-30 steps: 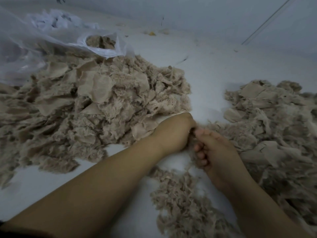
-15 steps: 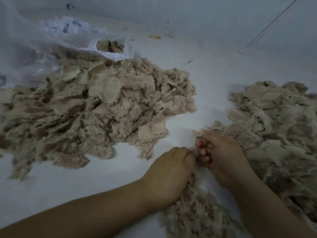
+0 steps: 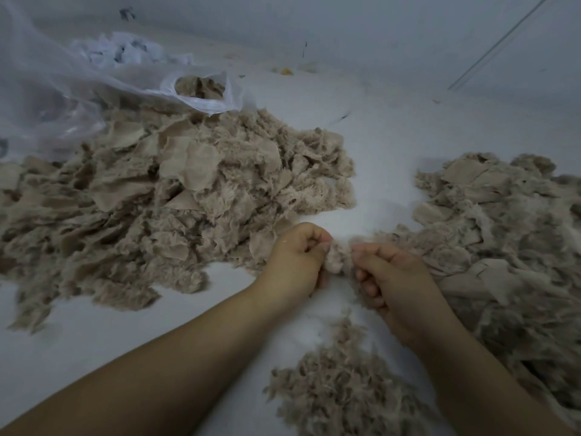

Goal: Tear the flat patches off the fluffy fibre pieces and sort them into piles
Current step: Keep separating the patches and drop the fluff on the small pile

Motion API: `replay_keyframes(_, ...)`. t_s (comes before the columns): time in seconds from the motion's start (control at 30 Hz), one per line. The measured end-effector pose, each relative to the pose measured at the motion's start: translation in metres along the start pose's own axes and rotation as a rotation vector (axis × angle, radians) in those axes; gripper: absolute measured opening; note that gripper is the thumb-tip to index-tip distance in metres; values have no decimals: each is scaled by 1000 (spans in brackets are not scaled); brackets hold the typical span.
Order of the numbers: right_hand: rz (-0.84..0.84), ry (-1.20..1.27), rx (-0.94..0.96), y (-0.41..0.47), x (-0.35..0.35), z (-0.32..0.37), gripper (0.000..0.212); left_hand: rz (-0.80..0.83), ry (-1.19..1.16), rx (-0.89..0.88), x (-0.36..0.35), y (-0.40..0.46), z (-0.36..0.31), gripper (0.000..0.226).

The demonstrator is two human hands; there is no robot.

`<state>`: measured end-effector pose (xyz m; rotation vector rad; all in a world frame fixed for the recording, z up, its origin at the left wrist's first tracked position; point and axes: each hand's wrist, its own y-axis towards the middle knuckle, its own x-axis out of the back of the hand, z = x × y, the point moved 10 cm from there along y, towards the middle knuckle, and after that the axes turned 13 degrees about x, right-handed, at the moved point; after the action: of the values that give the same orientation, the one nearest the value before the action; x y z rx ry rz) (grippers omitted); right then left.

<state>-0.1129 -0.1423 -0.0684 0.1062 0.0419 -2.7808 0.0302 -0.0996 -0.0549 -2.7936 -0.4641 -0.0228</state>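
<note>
Both hands pinch one fluffy piece [image 3: 341,256] between them: left hand [image 3: 295,262] at 9 o'clock, right hand [image 3: 393,275] at 3 o'clock, fingers curled tight.

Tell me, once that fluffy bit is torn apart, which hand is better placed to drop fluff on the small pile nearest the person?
Probably the right hand. Both hands grip the fluffy piece, but the small fluff pile lies just below the right wrist, while the left hand sits beside the big unsorted heap.
</note>
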Motion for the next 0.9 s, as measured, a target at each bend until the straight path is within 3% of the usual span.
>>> replay_keyframes(0.1, 3, -36, 24, 0, -1, 1, 45, 26, -102, 13, 4, 0, 4, 17)
replay_keyframes(0.17, 0, -29, 34, 0, -1, 2, 48, 72, -100, 0, 0, -4, 2, 5)
replay_keyframes(0.23, -14, -3, 39, -1, -1, 4, 46, 26, -62, -57, 1, -9, -1, 10)
replay_keyframes(0.37, 21, -5, 42, -4, -5, 7, 37, -187, 140, -365, 11, -31, -25, 29)
replay_keyframes(0.43, 53, -50, 62, -5, -9, 10, 38, -199, 262, -528, 3, -45, -38, 30)
replay_keyframes(0.53, 63, -70, 101, -6, -9, 12, 38, -171, 361, -638, -8, -54, -43, 28)
replay_keyframes(0.63, 50, -48, 98, -5, -7, 10, 29, -144, 316, -595, -5, -52, -39, 14)
replay_keyframes(0.77, 71, -53, 118, -5, -8, 11, 20, -122, 70, -359, 9, -34, -25, 8)
replay_keyframes(0.9, 57, -37, 115, -5, -7, 12, 23, -57, 121, -236, 0, -22, -13, 13)
